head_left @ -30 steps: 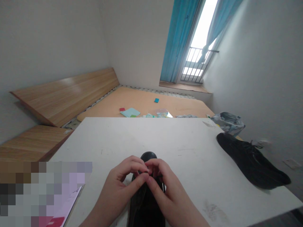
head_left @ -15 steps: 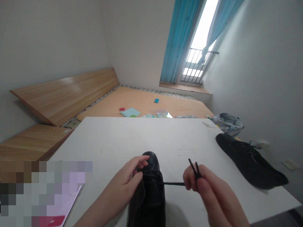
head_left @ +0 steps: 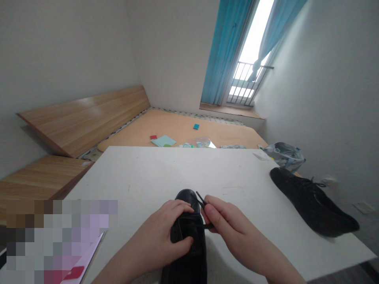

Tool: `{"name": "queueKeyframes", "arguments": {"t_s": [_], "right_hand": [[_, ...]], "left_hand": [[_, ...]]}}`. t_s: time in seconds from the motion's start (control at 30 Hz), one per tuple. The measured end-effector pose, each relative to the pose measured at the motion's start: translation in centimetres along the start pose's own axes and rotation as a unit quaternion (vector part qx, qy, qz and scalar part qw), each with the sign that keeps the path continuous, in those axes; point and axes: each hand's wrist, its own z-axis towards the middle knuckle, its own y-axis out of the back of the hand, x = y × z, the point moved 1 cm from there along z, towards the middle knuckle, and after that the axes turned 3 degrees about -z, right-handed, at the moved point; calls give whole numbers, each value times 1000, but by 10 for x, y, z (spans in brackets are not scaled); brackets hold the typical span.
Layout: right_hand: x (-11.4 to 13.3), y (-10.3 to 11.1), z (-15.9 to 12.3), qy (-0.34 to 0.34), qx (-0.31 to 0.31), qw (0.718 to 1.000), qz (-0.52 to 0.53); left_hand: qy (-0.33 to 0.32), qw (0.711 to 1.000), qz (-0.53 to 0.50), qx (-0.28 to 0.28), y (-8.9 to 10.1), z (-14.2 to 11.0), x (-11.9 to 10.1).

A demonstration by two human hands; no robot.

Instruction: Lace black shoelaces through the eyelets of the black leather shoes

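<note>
A black leather shoe [head_left: 186, 236] stands on the white table [head_left: 166, 173] right in front of me, toe pointing away. My left hand [head_left: 164, 238] lies over the shoe's left side, fingers curled around its upper. My right hand [head_left: 229, 230] is closed in a pinch on the black shoelace [head_left: 203, 203] just right of the shoe's toe; the lace ends stick up above my fingers.
A second black shoe [head_left: 312, 199] lies at the table's right edge. A pink-and-white paper [head_left: 83, 262] lies at the lower left beside a blurred patch. Behind the table are a wooden bed platform [head_left: 183, 130] with small coloured items and a plastic bag [head_left: 284, 156].
My right hand, which had pulled the lace out to the right, has come back beside the shoe's toe. My left hand has settled lower, gripping the shoe's side.
</note>
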Motion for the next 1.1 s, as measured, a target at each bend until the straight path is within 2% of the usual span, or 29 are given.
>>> {"name": "queueKeyframes", "arguments": {"t_s": [0.1, 0.27, 0.37, 0.43, 0.57, 0.67, 0.73, 0.83, 1.0, 1.1], "right_hand": [[8, -6, 1, 2, 52, 996, 74], [31, -12, -6, 41, 138, 987, 74], [36, -11, -7, 56, 185, 977, 90], [34, -7, -2, 44, 161, 979, 115], [20, 4, 23, -26, 21, 973, 229], [12, 9, 40, -25, -45, 968, 247], [11, 8, 46, -14, -48, 968, 247], [15, 5, 48, -10, -25, 968, 249], [14, -1, 48, -24, -1, 955, 297], [10, -1, 48, -34, 16, 937, 347]], "left_hand": [[-8, 1000, 4, -11, -2, 3, 4], [24, 999, -9, -20, -6, 4, 20], [23, 999, 2, -28, -9, 4, 21], [20, 999, 9, -30, -10, 4, 17], [32, 999, 12, -23, -7, 1, 6], [45, 999, -8, -27, -1, 0, 0], [37, 998, -45, -38, 2, 1, -2], [-18, 994, -78, -72, 4, 3, -2], [-91, 984, -26, -149, 1, 2, 3], [-118, 984, -74, -114, -1, -1, 3]]}}
